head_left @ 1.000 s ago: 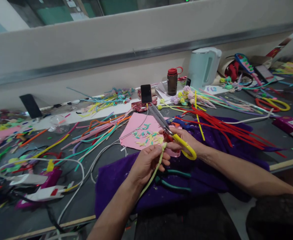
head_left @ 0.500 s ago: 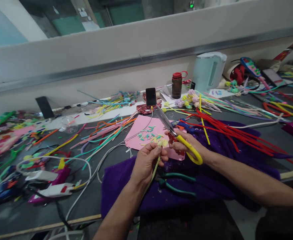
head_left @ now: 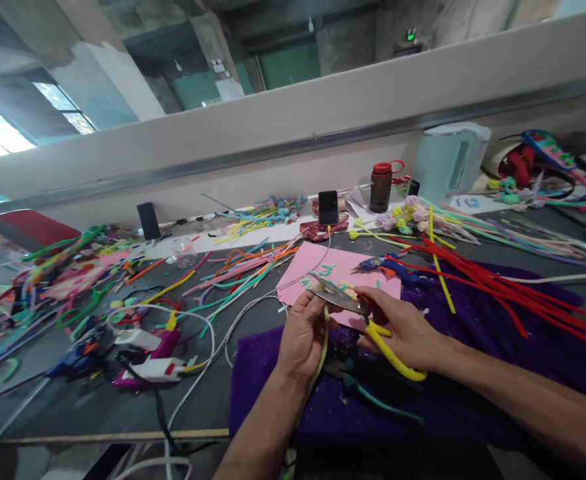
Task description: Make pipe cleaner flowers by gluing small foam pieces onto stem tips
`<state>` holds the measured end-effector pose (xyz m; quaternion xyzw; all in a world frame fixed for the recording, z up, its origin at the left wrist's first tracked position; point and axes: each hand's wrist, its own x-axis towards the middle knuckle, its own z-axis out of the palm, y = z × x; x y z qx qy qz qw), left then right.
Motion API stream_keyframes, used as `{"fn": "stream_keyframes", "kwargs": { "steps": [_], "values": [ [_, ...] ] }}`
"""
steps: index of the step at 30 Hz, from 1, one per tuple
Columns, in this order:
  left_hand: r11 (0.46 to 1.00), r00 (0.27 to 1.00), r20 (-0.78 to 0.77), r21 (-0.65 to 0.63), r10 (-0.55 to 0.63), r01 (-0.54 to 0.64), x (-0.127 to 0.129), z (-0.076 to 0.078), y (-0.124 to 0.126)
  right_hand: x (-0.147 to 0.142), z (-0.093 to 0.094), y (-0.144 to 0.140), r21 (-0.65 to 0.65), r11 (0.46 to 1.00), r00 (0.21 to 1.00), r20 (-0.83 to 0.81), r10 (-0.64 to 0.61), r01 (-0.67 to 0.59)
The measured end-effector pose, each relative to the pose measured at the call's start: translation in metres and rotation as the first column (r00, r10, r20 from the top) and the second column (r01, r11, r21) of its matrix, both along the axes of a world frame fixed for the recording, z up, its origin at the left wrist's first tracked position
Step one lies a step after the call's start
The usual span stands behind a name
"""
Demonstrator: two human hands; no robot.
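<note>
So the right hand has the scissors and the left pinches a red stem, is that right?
Only the colour is off: in the head view, the left hand pinches a pale green stem, not red. The right hand does have the scissors.

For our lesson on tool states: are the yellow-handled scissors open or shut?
Open: the scissors show two separate tips with a gap between them.

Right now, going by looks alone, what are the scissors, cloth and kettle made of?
Scissors: metal blades, judging by their grey sheen; the yellow handles look like smooth plastic, being evenly coloured.
Cloth: soft purple fabric, perhaps plush, given its matte surface and loose folds.
Kettle: probably plastic, with a smooth, pale, even shell, though coated metal is possible.
</note>
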<state>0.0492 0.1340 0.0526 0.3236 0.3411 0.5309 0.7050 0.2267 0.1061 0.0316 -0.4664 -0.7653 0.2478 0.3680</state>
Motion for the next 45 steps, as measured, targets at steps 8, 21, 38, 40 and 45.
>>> {"fn": "stream_keyframes", "kwargs": {
  "steps": [8, 21, 38, 40, 45],
  "values": [
    [1.0, 0.997, 0.071, 0.005, -0.005, 0.005, 0.004, -0.001, -0.003, -0.002, -0.008, 0.001, 0.109, 0.991, 0.995, 0.053, -0.087, 0.081],
    [0.997, 1.0, 0.029, 0.079, -0.001, -0.002, 0.005, -0.005, -0.005, -0.003, -0.012, 0.004, 0.16, 0.983, 0.995, 0.032, -0.098, 0.092],
    [0.995, 0.999, -0.022, 0.097, 0.024, -0.022, 0.003, -0.005, -0.004, 0.0, -0.008, 0.005, 0.148, 0.983, 0.989, 0.083, -0.125, 0.112],
    [0.995, 0.999, -0.026, 0.094, 0.025, -0.022, 0.003, -0.004, -0.004, 0.0, -0.007, 0.004, 0.145, 0.983, 0.987, 0.093, -0.129, 0.115],
    [0.996, 1.0, 0.004, 0.082, 0.022, -0.023, 0.003, -0.004, -0.005, 0.0, -0.006, 0.003, 0.109, 0.989, 0.991, 0.076, -0.107, 0.098]
  ]
}}
